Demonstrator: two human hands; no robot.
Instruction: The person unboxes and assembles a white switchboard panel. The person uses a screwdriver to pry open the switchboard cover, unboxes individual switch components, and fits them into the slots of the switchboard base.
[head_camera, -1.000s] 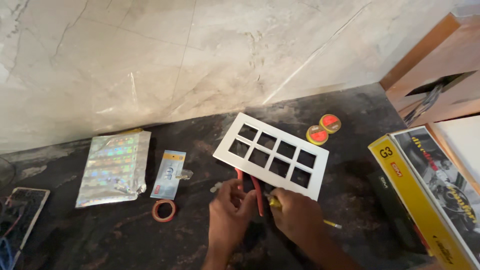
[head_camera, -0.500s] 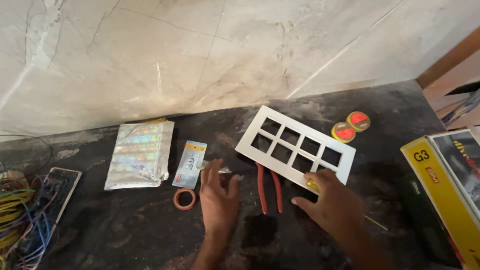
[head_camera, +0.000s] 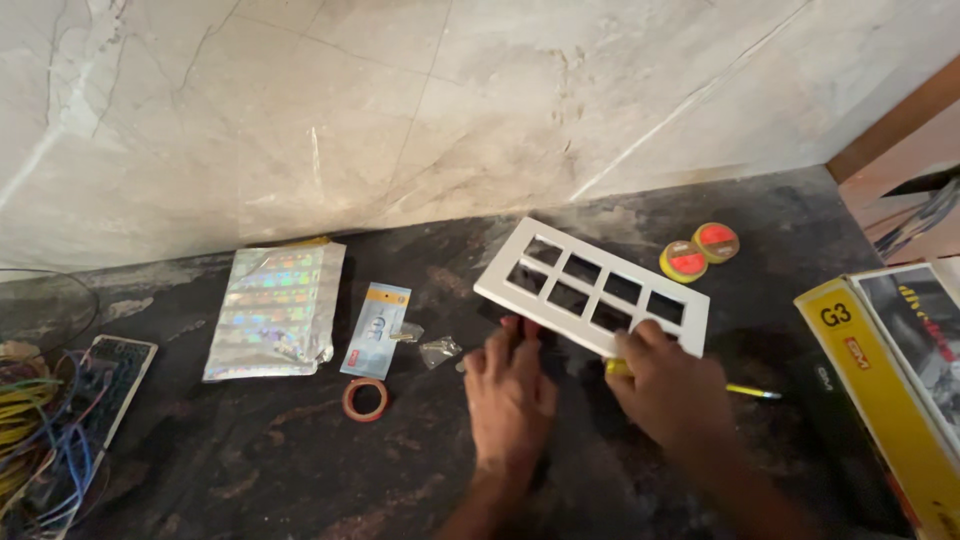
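Observation:
A white rectangular frame plate (head_camera: 697, 322) with several square openings lies tilted on the dark stone counter. My right hand (head_camera: 672, 388) grips its near right edge, thumb on top. A yellow-handled screwdriver (head_camera: 748, 391) pokes out from under that hand. My left hand (head_camera: 510, 392) lies flat on the counter, fingers stretched, fingertips touching the plate's near left edge. Red pliers handle tips (head_camera: 518, 323) show just past those fingertips; the rest of the pliers is hidden under the hand.
A shiny foil packet (head_camera: 272, 310), a small blue card pack (head_camera: 377, 329), tiny clear bags (head_camera: 438, 350) and a red tape ring (head_camera: 365, 399) lie left. Two yellow-red tape rolls (head_camera: 700, 250) sit behind the plate. Yellow box (head_camera: 880, 390) right; wire bundle (head_camera: 35, 430) far left.
My left hand has moved right from beside the tape ring and now covers the red pliers. My right hand has closed on the plate's near edge. The view shifted slightly.

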